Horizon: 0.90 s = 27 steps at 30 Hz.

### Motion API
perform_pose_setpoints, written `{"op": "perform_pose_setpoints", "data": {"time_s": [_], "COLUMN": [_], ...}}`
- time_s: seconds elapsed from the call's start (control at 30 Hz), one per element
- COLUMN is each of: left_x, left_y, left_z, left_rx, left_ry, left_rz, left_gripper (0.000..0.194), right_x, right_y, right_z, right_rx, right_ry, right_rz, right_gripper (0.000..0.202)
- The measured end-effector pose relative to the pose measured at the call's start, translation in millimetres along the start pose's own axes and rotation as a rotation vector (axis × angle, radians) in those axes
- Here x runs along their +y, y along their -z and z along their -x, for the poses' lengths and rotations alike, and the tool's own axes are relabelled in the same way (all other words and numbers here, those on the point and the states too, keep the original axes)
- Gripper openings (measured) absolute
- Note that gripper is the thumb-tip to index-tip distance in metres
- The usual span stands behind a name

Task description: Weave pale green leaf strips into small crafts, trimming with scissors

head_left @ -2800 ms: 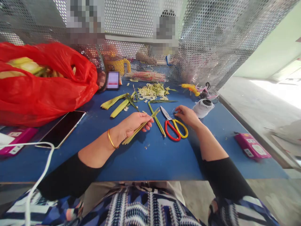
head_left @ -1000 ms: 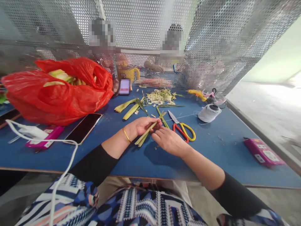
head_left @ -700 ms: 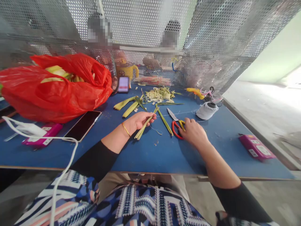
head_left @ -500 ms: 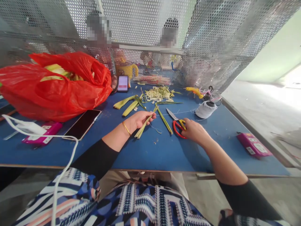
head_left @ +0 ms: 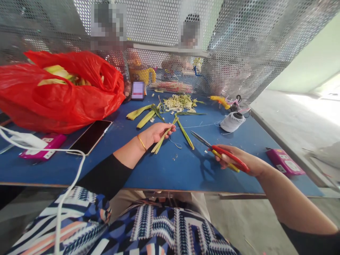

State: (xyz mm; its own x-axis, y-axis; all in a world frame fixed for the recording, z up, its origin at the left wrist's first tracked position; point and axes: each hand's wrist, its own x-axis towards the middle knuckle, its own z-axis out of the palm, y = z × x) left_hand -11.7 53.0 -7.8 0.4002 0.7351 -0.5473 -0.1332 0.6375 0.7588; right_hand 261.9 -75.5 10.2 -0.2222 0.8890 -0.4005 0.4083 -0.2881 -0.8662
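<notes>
Pinching a bundle of pale green leaf strips (head_left: 160, 142), the left hand's fingers (head_left: 170, 129) close around it. The right hand (head_left: 233, 156) grips red-and-yellow-handled metal scissors (head_left: 233, 160).

**Decent daylight, but wow, that glare on the right**

So it's pretty bright overall, strongest past the right edge of the blue flat-topped table (head_left: 164, 177), where the pale concrete floor (head_left: 292, 115) blows out to white. Shadows are soft; the red-and-yellow-handled metal scissors (head_left: 212, 146) cast a readable one toward the front edge. Shiny highlights on the crinkly red plastic bag (head_left: 66, 102). Mid-table looks fairly sharp, while stuff behind the silver perforated metal mesh (head_left: 159, 24) is hazy, with some pixelated blocks. Frame edges look stretched and smeary.
</notes>
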Motion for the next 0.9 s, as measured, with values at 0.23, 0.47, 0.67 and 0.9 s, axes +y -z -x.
{"op": "perform_pose_setpoints", "data": {"time_s": [0.23,0.47,0.67,0.9], "left_x": [-1,0,24,67], "left_y": [-3.2,-4.4,13.8,53.4], "left_z": [4,3,15,55], "left_rx": [-0.001,0.023,0.052,0.245], "left_ry": [-0.030,-0.062,-0.264,-0.700], "left_rz": [-0.041,-0.078,-0.164,-0.025], "left_gripper": [0.027,0.024,0.023,0.023], "right_x": [-20,-25,-29,-73], "right_y": [-14,-22,-23,-28], "right_z": [-33,-55,-58,-75], "right_rx": [0.122,0.336,0.528,0.275], "right_ry": [-0.039,-0.062,-0.163,-0.073], "right_rz": [-0.133,0.072,1.080,1.413], "right_gripper": [0.059,0.052,0.036,0.024]}}
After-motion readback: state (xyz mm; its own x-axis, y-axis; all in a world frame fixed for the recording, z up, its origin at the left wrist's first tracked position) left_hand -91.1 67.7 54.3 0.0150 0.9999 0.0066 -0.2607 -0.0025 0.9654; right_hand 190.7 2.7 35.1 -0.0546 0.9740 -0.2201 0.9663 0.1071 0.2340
